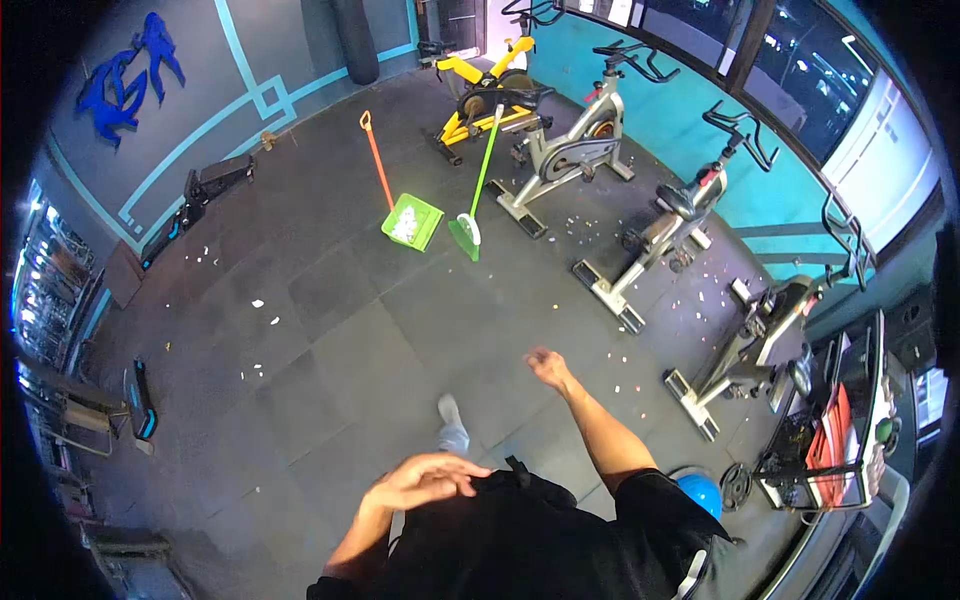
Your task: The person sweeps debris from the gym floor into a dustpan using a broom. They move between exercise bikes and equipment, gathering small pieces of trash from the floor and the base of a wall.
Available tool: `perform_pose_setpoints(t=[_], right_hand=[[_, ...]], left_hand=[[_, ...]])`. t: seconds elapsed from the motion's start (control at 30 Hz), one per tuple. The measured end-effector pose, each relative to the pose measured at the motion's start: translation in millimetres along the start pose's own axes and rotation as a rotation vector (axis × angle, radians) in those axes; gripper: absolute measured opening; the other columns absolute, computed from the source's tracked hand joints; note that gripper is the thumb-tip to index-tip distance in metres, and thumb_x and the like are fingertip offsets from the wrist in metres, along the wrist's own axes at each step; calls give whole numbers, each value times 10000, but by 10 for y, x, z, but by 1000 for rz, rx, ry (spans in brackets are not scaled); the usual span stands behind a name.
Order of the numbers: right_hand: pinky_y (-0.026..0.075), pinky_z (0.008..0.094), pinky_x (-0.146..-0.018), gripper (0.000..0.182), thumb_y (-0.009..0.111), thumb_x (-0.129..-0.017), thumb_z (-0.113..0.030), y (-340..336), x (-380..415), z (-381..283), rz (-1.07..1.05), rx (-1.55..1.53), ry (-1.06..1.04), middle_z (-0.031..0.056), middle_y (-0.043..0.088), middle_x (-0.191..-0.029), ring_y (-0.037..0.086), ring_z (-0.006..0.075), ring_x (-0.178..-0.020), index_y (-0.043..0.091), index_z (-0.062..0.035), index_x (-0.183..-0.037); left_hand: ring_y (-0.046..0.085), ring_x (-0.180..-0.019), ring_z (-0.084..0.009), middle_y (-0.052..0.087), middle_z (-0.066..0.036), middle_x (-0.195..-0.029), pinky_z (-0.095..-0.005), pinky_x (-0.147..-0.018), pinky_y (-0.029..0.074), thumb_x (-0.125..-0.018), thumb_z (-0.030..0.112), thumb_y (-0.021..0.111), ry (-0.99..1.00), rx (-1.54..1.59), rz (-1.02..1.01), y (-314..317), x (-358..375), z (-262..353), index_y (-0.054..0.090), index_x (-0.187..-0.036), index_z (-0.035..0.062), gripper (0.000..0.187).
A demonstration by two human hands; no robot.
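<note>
My left hand (425, 481) is in front of my black shirt (520, 545), low in the view, its fingers stretched out and nothing in them. Out ahead, over the dark floor, my right hand (547, 367) has loosely curled fingers; I see nothing held in it. Farther off, a green dustpan (428, 226) with an orange handle (377, 165) stands on the floor with white scraps (405, 223) inside. To its right a broom (466, 236) stands upright, with green bristles and a long green handle (487, 160). Neither hand touches them.
Paper scraps (258, 303) lie on the left floor; more lie around the grey exercise bikes (580, 150) on the right. A yellow bike (490, 90) stands at the back. A blue ball (700, 494), a weight plate (735, 487) and a rack (815, 480) are at lower right.
</note>
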State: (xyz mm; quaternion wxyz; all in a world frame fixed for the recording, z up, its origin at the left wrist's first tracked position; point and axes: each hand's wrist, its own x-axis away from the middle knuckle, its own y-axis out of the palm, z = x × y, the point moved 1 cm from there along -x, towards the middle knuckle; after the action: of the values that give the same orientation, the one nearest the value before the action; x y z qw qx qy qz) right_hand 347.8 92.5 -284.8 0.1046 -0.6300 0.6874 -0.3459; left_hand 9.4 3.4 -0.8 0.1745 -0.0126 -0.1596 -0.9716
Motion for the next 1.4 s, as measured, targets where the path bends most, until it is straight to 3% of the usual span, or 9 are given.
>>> perform_pose_setpoints(t=[0.17, 0.23, 0.3, 0.37, 0.5, 0.57, 0.73, 0.93, 1.4], right_hand=[[514, 282, -644, 447, 576, -790, -309, -198, -1154, -680, -83, -111, 42, 108, 632, -951, 624, 152, -750, 554, -7, -1118], [510, 277, -598, 428, 576, -795, -303, -126, -1551, -824, -120, -75, 79, 100, 628, -926, 615, 144, -710, 558, -18, -1114], [507, 272, -551, 409, 575, -799, -296, -296, -1922, -839, -156, -9, 121, 92, 624, -902, 606, 135, -671, 562, -29, -1109], [495, 263, -515, 392, 575, -805, -298, -431, -2155, -844, -170, -240, 233, 79, 627, -891, 608, 126, -681, 567, -38, -1098], [494, 351, -711, 453, 507, -807, -443, -780, -2882, -975, -58, -248, 348, 110, 652, -810, 633, 233, -705, 607, -55, -1019], [487, 243, -496, 364, 554, -829, -287, -802, -3436, -784, -74, -157, 278, 68, 623, -931, 609, 103, -685, 569, -29, -1085], [496, 386, -734, 242, 538, -823, -262, -1048, -5079, -1245, 126, 358, -393, 133, 607, -1037, 607, 300, -877, 633, -95, -972], [488, 339, -756, 324, 529, -841, -318, -1290, -7445, -2138, -92, 255, -327, 142, 618, -982, 610, 273, -844, 598, -66, -1032], [482, 384, -788, 354, 551, -795, -345, -1402, -9078, -2257, -226, 284, -2, 167, 635, -953, 612, 323, -890, 613, -99, -1041]], left_hand=[[519, -1056, -324, 516, -240, -1166, -420, -884, 419, -815, 256, 619, 693, -268, -604, -775, -830, 1413, 608, -958, 11, 284], [384, -1160, -330, 410, -135, -1288, -476, -935, 328, -885, 287, 520, 744, -309, -736, -1191, -972, 1964, 444, -1268, 135, 419], [464, -1040, -311, 457, -180, -1152, -376, -841, 428, -838, 208, 547, 223, -327, -805, -1557, -1154, 2476, 576, -1100, 126, 276], [483, -986, -285, 469, -158, -1073, -319, -772, 461, -835, 188, 541, 552, -472, -920, -2089, -1412, 2760, 552, -1113, 122, 286], [496, -936, -252, 468, -134, -1019, -297, -707, 474, -831, 171, 541, 392, -506, -860, -3019, -1795, 3132, 540, -1100, 94, 280], [493, -935, -228, 454, -138, -1034, -262, -637, 476, -833, 119, 523, 272, -594, -1020, -3428, -2055, 3252, 528, -1084, 64, 256], [580, -911, -335, 587, -218, -968, -429, -760, 470, -805, 297, 632, 246, 11, -609, -4784, -2694, 2889, 566, -783, -3, 308], [614, -641, -303, 618, -195, -772, -393, -625, 487, -851, 484, 489, 418, 363, 315, -5737, -3871, 3313, 579, -910, -77, 572], [598, -772, -303, 594, -222, -895, -384, -718, 465, -782, 559, 505, 894, 1039, 267, -6493, -4831, 3324, 579, -935, -61, 643]])
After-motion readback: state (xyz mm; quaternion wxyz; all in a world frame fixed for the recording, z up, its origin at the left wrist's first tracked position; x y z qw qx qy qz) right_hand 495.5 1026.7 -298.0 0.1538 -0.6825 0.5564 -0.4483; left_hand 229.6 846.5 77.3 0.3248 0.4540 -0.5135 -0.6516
